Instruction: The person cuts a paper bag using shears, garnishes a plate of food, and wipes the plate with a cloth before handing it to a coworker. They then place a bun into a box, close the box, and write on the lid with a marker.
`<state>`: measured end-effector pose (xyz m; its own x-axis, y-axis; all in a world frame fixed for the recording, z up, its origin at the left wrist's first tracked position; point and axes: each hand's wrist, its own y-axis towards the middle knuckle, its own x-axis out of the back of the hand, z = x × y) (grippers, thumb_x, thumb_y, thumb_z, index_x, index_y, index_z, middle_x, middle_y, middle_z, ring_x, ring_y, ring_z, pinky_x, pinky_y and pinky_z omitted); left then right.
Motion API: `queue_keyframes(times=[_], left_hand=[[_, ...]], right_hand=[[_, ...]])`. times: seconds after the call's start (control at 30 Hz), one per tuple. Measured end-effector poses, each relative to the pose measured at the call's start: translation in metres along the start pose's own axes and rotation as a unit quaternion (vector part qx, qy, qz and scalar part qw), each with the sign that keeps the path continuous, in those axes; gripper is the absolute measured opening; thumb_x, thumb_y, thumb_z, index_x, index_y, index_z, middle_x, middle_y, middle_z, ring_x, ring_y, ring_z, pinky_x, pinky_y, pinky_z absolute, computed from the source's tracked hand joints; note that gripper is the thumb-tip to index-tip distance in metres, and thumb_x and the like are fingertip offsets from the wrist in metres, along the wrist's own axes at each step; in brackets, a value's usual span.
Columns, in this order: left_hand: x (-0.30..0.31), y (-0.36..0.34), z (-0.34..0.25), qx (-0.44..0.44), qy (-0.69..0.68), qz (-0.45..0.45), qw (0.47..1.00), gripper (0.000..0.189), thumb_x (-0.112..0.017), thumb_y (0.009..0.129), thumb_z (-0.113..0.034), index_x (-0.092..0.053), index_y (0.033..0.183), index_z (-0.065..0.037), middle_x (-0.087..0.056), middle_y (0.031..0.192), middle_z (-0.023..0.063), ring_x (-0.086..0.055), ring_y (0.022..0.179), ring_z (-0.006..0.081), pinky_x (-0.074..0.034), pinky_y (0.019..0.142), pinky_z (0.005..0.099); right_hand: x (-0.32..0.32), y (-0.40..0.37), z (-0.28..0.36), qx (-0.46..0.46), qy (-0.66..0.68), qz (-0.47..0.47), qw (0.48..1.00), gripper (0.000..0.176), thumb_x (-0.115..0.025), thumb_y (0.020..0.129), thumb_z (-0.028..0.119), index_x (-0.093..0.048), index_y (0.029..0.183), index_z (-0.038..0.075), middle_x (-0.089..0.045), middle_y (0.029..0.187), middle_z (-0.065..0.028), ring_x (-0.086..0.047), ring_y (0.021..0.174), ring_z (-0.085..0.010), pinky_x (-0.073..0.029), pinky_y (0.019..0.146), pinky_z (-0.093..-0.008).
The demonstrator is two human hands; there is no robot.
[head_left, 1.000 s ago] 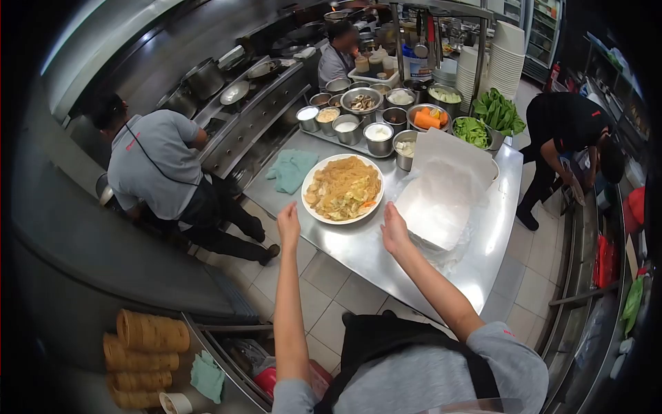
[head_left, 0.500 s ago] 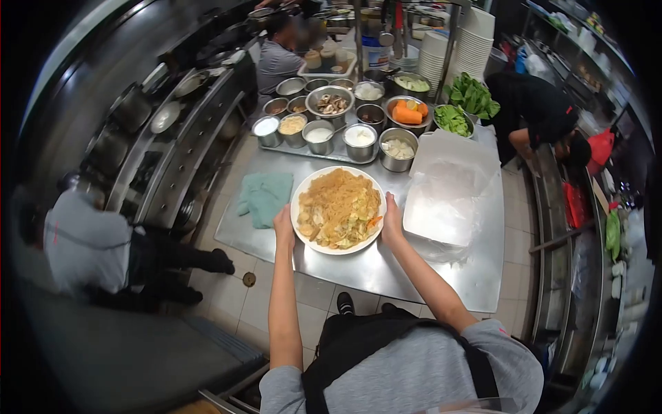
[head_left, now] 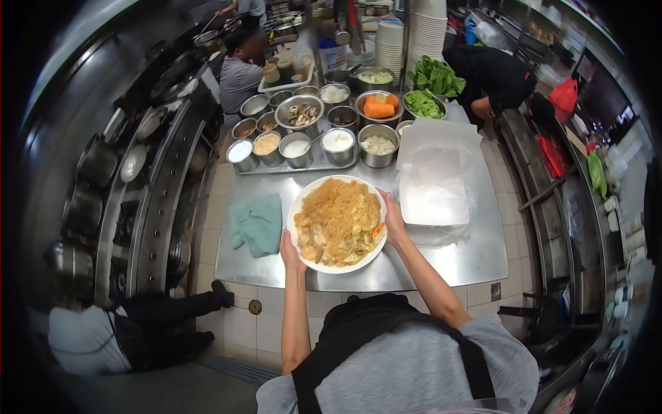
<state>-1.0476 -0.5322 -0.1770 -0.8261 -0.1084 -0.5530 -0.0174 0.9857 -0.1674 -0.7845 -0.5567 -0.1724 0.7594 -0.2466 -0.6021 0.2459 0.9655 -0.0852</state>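
Observation:
Between my two hands is a white plate point(head_left: 295, 254) heaped with fried noodles point(head_left: 338, 217), cabbage pieces and a strip of carrot. My left hand point(head_left: 290, 252) grips its left rim, with the fingers partly hidden under the plate. At the right rim, my right hand point(head_left: 392, 217) closes on the plate the same way. The plate is over the near part of the steel table point(head_left: 441, 265). Left of it lies a crumpled green cloth point(head_left: 256, 224). To the right rests a stack of white sheets in clear plastic point(head_left: 436, 186).
Behind the plate, a tray point(head_left: 303, 168) carries several steel pots, with a bowl of mushrooms point(head_left: 301, 114) and a bowl of carrots point(head_left: 379, 105) among them. Stoves line the left. One person point(head_left: 89, 338) stands at left, another point(head_left: 493, 76) bends at right, another point(head_left: 241, 72) is behind.
My view has turned and shifted, so the table and people sit differently in it. The plate is still in both hands, lower in view and nearer the table's front edge.

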Motion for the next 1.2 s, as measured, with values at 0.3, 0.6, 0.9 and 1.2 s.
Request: queue_keyframes(times=[0.3,0.6,0.9,1.2], left_hand=[[-0.056,-0.031,-0.058,0.03,0.078,0.077,0.994,0.042,-0.035,0.093,-0.029,-0.044,0.119,0.002,-0.051,0.119,0.0161,-0.055,0.102,0.0277,-0.046,0.087,0.0412],[-0.132,-0.031,-0.081,0.088,0.178,0.149,0.969,0.047,-0.03,0.095,-0.031,-0.039,0.123,0.004,-0.048,0.122,0.0181,-0.053,0.105,0.0297,-0.046,0.088,0.0404],[-0.136,0.036,-0.064,0.191,0.136,0.318,0.918,0.043,-0.028,0.095,-0.029,-0.045,0.117,0.005,-0.053,0.113,0.0177,-0.057,0.099,0.0277,-0.048,0.084,0.038],[-0.144,0.072,-0.034,0.317,0.094,0.403,0.853,0.041,-0.031,0.095,-0.028,-0.044,0.114,0.006,-0.054,0.109,0.0187,-0.058,0.094,0.0275,-0.05,0.077,0.0361]], right_hand=[[-0.007,-0.034,0.029,0.021,0.082,-0.058,0.995,0.042,-0.032,0.095,0.034,-0.043,0.124,0.005,-0.052,0.115,-0.0082,-0.052,0.104,-0.0169,-0.045,0.089,-0.0315],[-0.022,-0.1,0.088,0.101,0.131,-0.173,0.971,0.039,-0.032,0.096,0.031,-0.046,0.12,0.004,-0.052,0.112,-0.0081,-0.051,0.1,-0.0144,-0.044,0.086,-0.0285],[-0.052,-0.121,0.072,0.215,0.117,-0.324,0.914,0.037,-0.032,0.096,0.027,-0.048,0.118,0.002,-0.056,0.107,-0.0087,-0.056,0.094,-0.0137,-0.048,0.081,-0.0275],[-0.105,-0.143,0.068,0.285,0.057,-0.466,0.836,0.039,-0.031,0.096,0.028,-0.047,0.119,0.0,-0.054,0.11,-0.0091,-0.055,0.096,-0.0134,-0.047,0.082,-0.0285]])
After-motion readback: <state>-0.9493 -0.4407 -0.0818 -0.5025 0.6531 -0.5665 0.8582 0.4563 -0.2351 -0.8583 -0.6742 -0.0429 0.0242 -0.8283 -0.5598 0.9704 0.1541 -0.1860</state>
